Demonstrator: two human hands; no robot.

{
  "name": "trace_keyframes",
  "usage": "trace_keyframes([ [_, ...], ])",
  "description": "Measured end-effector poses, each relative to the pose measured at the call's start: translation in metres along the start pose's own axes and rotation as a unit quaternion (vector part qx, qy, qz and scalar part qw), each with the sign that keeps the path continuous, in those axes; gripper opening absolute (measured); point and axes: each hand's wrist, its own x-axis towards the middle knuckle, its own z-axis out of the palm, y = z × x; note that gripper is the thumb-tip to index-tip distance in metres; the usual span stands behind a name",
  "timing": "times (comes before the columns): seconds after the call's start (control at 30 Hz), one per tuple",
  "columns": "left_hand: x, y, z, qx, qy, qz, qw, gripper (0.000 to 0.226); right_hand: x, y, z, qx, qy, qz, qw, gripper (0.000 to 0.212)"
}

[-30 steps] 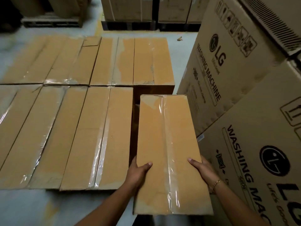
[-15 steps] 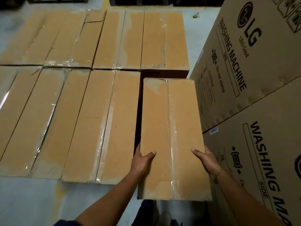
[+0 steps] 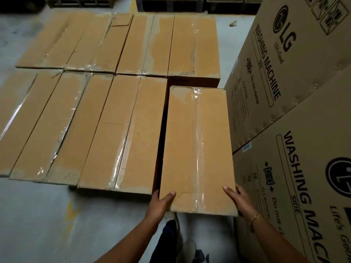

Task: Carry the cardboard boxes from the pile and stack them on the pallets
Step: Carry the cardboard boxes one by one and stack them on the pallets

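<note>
- Head view: the box (image 3: 197, 149) is in the last slot of the near row, between the laid boxes (image 3: 121, 130) and the washing-machine cartons (image 3: 284, 82), with a dark gap on its left.
- Left hand (image 3: 159, 204) grips the near left corner and right hand (image 3: 240, 199) the near right. Thumbs press on top, and the other fingers (image 3: 242, 188) wrap round the sides.
- The box runs straight away from the fingers, long axis near to far, parallel with its neighbours.
- Both hands are equally near. It looks level with the row, but I can't tell whether it has landed.
- Likely next: nudge it left to close the gap.
</note>
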Motion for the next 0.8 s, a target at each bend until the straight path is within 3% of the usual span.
trace_keyframes([
  [0.07, -0.008, -0.017, -0.001, -0.031, 0.007, -0.026, 0.999, 0.094, -0.008, 0.022, 0.000, 0.010, 0.007, 0.031, 0.999, 0.122],
  [0.2, -0.012, -0.028, -0.001, -0.097, -0.022, -0.118, 0.988, 0.099, -0.015, 0.040, 0.005, 0.057, -0.006, 0.085, 0.995, 0.093],
  [0.3, -0.008, -0.027, 0.000, -0.118, -0.060, -0.117, 0.984, 0.098, -0.013, 0.035, 0.011, 0.093, -0.009, 0.093, 0.991, 0.087],
  [0.4, -0.004, -0.022, 0.000, -0.131, -0.064, -0.117, 0.982, 0.096, -0.010, 0.027, 0.015, 0.127, 0.000, 0.082, 0.988, 0.061],
  [0.57, 0.003, -0.009, -0.004, -0.150, -0.060, -0.106, 0.981, 0.088, 0.006, 0.022, 0.021, 0.102, 0.002, 0.074, 0.992, 0.092],
  [0.8, 0.017, 0.005, -0.009, -0.170, -0.024, -0.113, 0.979, 0.110, 0.018, 0.005, 0.032, 0.097, 0.015, 0.077, 0.992, 0.113],
])
